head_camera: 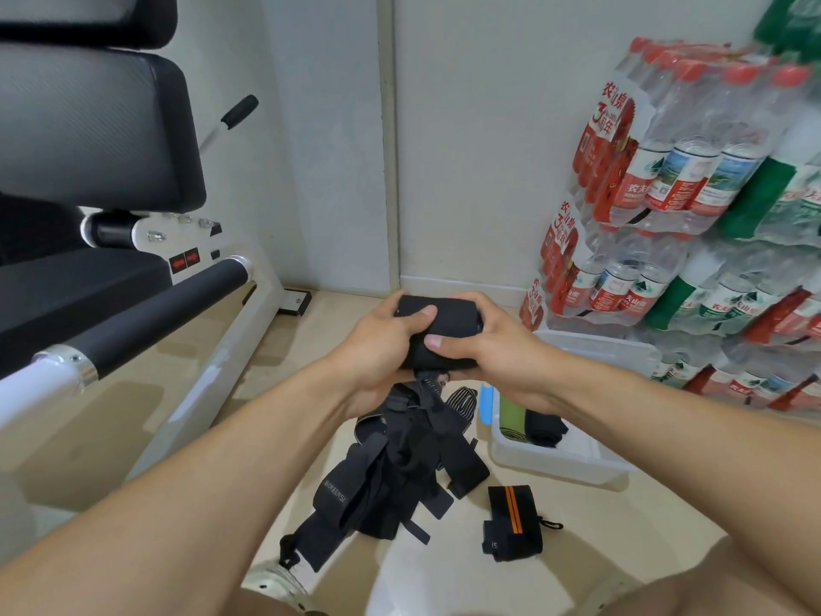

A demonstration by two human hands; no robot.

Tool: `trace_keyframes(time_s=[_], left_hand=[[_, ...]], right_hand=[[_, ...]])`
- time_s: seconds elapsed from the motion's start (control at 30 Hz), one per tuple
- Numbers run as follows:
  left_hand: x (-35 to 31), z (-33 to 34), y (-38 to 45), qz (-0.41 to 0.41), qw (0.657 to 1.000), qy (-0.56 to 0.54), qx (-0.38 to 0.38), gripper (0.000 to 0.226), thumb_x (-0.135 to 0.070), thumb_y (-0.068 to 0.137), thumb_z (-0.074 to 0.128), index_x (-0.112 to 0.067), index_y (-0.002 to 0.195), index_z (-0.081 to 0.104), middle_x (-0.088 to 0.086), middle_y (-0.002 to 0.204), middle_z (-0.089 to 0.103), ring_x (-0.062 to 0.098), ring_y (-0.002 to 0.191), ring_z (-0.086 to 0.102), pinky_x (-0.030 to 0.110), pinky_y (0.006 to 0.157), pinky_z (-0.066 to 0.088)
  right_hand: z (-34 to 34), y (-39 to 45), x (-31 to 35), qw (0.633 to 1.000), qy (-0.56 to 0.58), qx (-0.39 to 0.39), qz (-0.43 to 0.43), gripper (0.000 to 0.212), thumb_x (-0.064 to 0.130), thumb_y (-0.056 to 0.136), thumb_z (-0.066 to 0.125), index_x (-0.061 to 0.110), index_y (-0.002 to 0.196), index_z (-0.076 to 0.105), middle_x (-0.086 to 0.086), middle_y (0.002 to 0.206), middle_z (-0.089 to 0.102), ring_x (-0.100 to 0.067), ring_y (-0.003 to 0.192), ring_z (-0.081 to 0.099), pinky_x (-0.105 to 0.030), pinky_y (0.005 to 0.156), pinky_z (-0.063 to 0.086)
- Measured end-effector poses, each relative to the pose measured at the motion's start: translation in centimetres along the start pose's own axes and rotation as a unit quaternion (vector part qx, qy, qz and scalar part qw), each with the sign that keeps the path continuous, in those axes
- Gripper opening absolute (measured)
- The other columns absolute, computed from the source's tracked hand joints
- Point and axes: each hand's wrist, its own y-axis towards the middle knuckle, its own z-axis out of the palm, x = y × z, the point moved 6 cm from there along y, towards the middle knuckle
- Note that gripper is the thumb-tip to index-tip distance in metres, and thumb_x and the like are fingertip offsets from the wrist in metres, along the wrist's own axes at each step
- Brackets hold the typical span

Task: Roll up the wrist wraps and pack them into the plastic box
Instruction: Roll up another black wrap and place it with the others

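Note:
Both hands hold a black wrist wrap [448,324] in the air, partly rolled into a thick bundle. My left hand [382,344] grips its left end with the thumb on top. Gripping the right end is my right hand [493,344], its thumb pressed on the front. The loose tail of the wrap hangs down between my wrists. Below lies a pile of black wraps [391,473] on the floor. A black wrap with orange stripes [511,522] lies apart to the right. The clear plastic box [573,460] stands at the right, holding a green roll [511,415] and a black roll [544,426].
A black and white gym bench [146,313] fills the left side, its frame leg slanting across the floor. Stacked packs of water bottles [693,206] stand against the wall at the right, behind the box. A blue item [487,404] lies by the box's near corner.

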Motion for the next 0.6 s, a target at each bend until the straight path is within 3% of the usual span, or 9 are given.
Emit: trace_keyframes(time_s=[0.1,0.2,0.3,0.47,0.6], left_hand=[[-0.3,-0.5,0.0,-0.013,1.0,-0.01,0.004,0.026,-0.025,0.097,0.066,-0.013,0.12,0.069,0.004,0.109,0.077,0.017,0.09,0.073,0.038,0.077,0.064],[0.1,-0.7,-0.1,-0.057,0.998,-0.031,0.01,0.029,-0.037,0.094,0.067,-0.014,0.111,0.074,0.003,0.09,0.076,0.021,0.084,0.072,0.035,0.081,0.063],[0.3,-0.7,0.1,-0.079,0.995,-0.052,0.015,0.028,-0.031,0.095,0.068,-0.009,0.11,0.074,0.012,0.097,0.073,0.03,0.085,0.074,0.041,0.088,0.061],[-0.3,-0.8,0.9,-0.04,0.995,-0.091,-0.001,0.03,-0.021,0.092,0.071,-0.003,0.116,0.071,0.005,0.086,0.078,0.028,0.086,0.075,0.036,0.08,0.063],[0.0,-0.2,1.5,-0.012,0.995,-0.095,-0.016,0.034,-0.019,0.091,0.073,-0.004,0.121,0.065,0.006,0.095,0.078,0.031,0.102,0.073,0.042,0.091,0.06]], right_hand=[[-0.5,0.5,0.5,1.0,0.009,0.003,-0.03,0.056,-0.006,0.083,0.078,0.015,0.129,0.054,-0.006,0.118,0.059,-0.027,0.102,0.072,-0.046,0.086,0.063],[-0.7,0.5,1.0,0.998,-0.014,0.011,-0.061,0.059,-0.012,0.078,0.079,0.016,0.126,0.059,-0.007,0.122,0.057,-0.023,0.096,0.071,-0.035,0.074,0.063],[-1.1,0.7,0.7,0.997,-0.029,0.022,-0.064,0.062,-0.012,0.076,0.08,0.019,0.126,0.061,-0.009,0.125,0.057,-0.021,0.095,0.071,-0.03,0.071,0.06],[-1.6,1.4,-0.2,0.989,0.143,0.045,0.006,0.066,0.006,0.077,0.078,0.014,0.138,0.054,-0.017,0.126,0.07,-0.026,0.11,0.072,-0.032,0.091,0.06],[-2.0,1.5,-0.6,0.986,0.157,0.054,0.027,0.054,0.019,0.082,0.074,0.008,0.134,0.062,-0.011,0.126,0.072,-0.021,0.117,0.069,-0.029,0.1,0.055]])
